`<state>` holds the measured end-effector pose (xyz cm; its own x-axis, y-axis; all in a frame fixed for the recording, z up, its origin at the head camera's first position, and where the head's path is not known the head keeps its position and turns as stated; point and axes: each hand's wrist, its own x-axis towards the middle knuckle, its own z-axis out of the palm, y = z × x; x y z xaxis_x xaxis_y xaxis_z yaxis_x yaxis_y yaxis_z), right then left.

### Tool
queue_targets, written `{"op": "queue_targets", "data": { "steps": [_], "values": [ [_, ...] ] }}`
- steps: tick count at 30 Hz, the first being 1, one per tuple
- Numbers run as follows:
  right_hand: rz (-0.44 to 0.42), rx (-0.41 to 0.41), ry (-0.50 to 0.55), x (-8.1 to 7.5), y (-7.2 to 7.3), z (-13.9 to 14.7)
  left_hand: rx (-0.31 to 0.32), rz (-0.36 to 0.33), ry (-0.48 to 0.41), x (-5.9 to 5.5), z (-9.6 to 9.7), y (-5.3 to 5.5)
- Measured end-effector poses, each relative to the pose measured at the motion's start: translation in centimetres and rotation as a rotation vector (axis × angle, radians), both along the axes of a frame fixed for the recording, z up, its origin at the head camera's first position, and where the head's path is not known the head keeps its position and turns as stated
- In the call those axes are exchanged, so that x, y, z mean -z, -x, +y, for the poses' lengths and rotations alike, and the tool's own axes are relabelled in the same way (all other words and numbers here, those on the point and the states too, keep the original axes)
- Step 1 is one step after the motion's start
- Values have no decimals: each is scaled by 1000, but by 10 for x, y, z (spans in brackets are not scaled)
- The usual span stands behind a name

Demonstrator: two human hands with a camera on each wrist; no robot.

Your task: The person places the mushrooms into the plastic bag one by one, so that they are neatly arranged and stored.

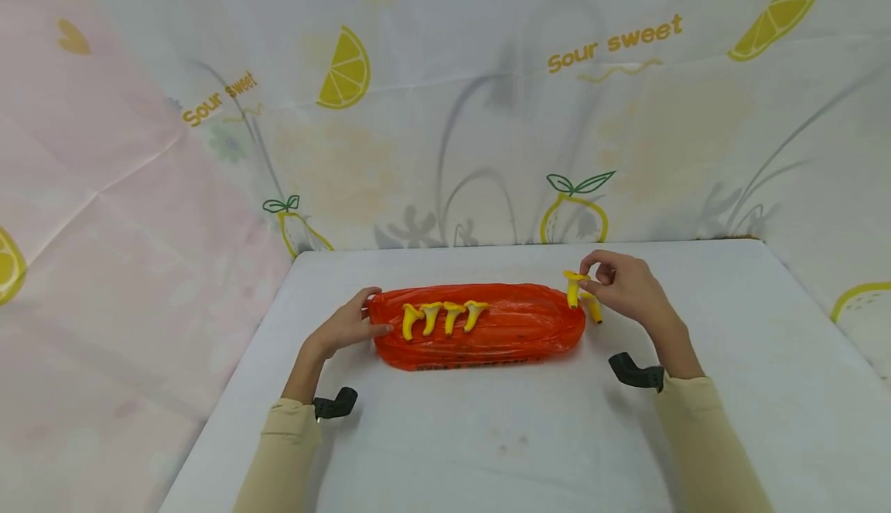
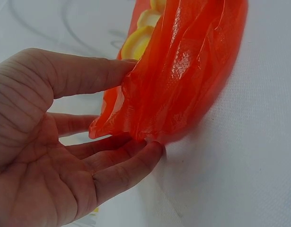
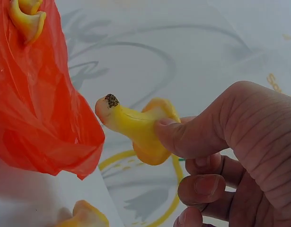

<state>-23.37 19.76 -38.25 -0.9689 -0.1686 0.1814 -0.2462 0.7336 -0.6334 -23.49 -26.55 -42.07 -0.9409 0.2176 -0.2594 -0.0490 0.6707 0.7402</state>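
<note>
A red plastic bag (image 1: 518, 339) lies flat on the white table, stretched left to right. My left hand (image 1: 346, 326) holds its left end, thumb on top and fingers beneath the edge in the left wrist view. On the bag's left half, several yellow toy chanterelle mushrooms (image 1: 430, 317) lie in a row. Over the bag's right end, my right hand (image 1: 626, 285) pinches another yellow mushroom (image 3: 140, 127) by its cap between thumb and fingers; its dark-speckled stem tip points toward the bag. One more mushroom (image 1: 595, 310) lies on the table just beyond that end, below the right hand.
The white table (image 1: 487, 436) ends at a back edge against a hanging cloth (image 1: 431, 134) printed with lemons and words. Cloth also hangs at the left and right sides. A black wrist mount (image 1: 635, 371) sticks out inward from the right wrist.
</note>
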Motion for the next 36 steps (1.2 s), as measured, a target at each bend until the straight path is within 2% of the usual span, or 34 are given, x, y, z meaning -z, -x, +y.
{"op": "queue_targets", "data": {
  "steps": [12, 25, 36],
  "values": [
    [-61, -24, 26, 2, 6, -28, 10, -5, 1, -2, 0, 1],
    [-85, -65, -34, 5, 11, -56, 18, 7, -17, -4, 1, 0],
    [-73, -100, -64, 16, 17, -80, 12, 1, -8, -3, 0, -1]
  ]
}}
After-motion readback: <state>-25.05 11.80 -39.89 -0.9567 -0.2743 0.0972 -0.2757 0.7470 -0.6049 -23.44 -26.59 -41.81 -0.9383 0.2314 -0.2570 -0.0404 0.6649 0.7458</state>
